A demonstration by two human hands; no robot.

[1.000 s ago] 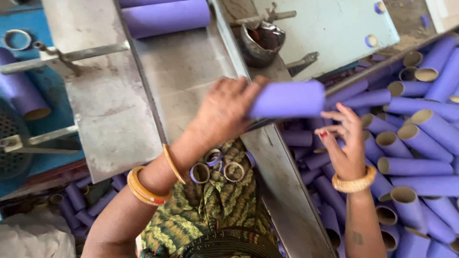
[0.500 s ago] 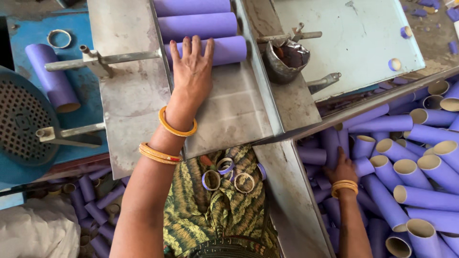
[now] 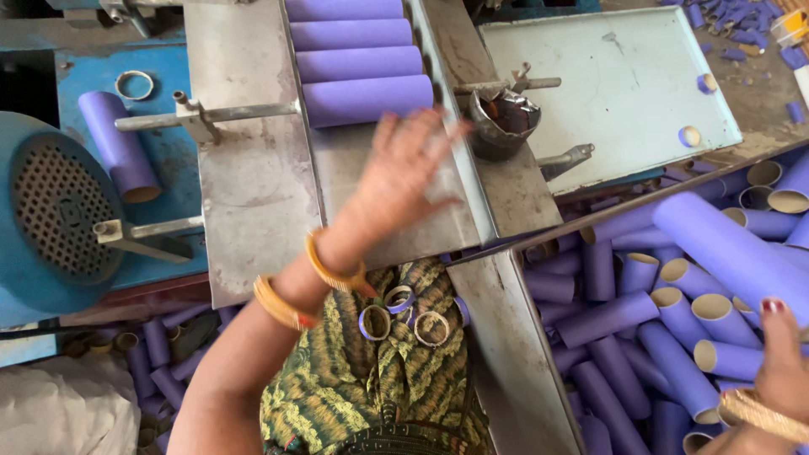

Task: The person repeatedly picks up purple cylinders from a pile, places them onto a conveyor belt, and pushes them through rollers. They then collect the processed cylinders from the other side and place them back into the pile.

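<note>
The person's left hand [image 3: 404, 173] hovers open, fingers spread and blurred, over the bare middle of the grey sheet-metal feed chute [image 3: 253, 194], holding nothing. Just beyond its fingertips lies the nearest purple cardboard tube [image 3: 366, 99], the last in a row of four like tubes stacked toward the chute's far end, each with its long axis running across the chute from edge to edge — crosswise to the reaching forearm. The right hand [image 3: 779, 362], well apart at the near right, closes its fingers around the end of another long purple cardboard tube [image 3: 725, 248], whose axis slants up and away to the left above the heap of loose purple tubes [image 3: 640, 337] beside the chute's right edge. So the held tube lies to the right of the chute and the right hand alone has it — the left is the nearer one to the row. A dark glue-smeared pot [image 3: 504, 122] sits just past the chute's right rim.
</note>
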